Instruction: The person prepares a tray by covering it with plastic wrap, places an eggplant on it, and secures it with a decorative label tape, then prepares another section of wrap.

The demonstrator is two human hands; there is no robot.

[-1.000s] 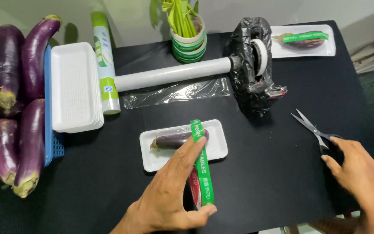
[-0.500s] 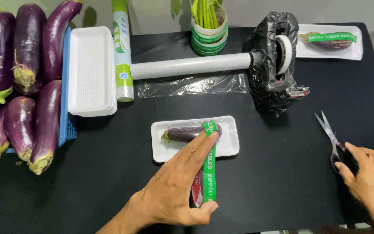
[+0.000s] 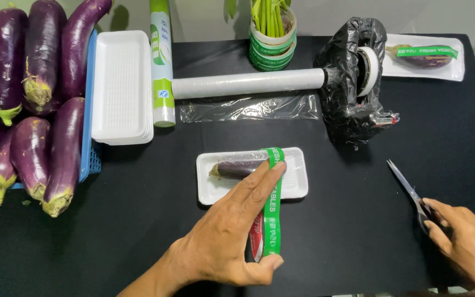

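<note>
A small white foam tray point(image 3: 298, 181) lies in the middle of the black table point(image 3: 358, 258), with a small wrapped eggplant point(image 3: 236, 168) in it. My left hand point(image 3: 232, 236) holds a roll of green printed tape point(image 3: 271, 220); its strip runs up over the tray and my forefinger presses it down beside the eggplant. At the lower right, my right hand point(image 3: 460, 242) grips a pair of scissors point(image 3: 408, 190) whose blades point up and left, apart from the tray.
A cling-film roll point(image 3: 248, 83) on a black-wrapped dispenser point(image 3: 353, 82) lies behind the tray. A stack of empty foam trays point(image 3: 121, 85) and a green-and-white boxed roll point(image 3: 161, 60) sit left. Several eggplants point(image 3: 45, 110) fill a blue basket. A taped tray point(image 3: 424, 56) rests far right.
My right hand has closed around the scissors' handles and lifted them slightly. My left hand keeps the green tape stretched over the tray. The view has shifted a little.
</note>
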